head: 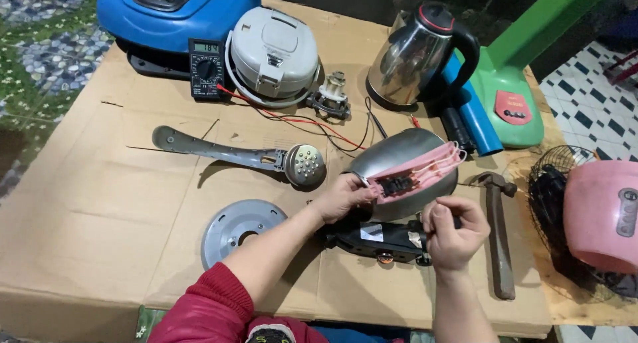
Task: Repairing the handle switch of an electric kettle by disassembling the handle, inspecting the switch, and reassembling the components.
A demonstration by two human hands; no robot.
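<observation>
The stainless kettle body [399, 158] lay tipped mid-surface, its pink handle [419, 173] pinched by the left hand [342, 195]. The right hand [453, 231] was curled shut around a small tool, above a black base [375, 240]. A hammer [498, 233] lay just right.

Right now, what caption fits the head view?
Left hand steadies a steel kettle; right hand grips a tool.

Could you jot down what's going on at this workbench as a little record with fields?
Surface: cardboard sheet
Left hand: grips the pink handle of a tipped steel kettle body
Right hand: pinches a small part beside the kettle
Below hands: black base
Nearby: hammer, round metal disc, multimeter, intact kettle
</observation>
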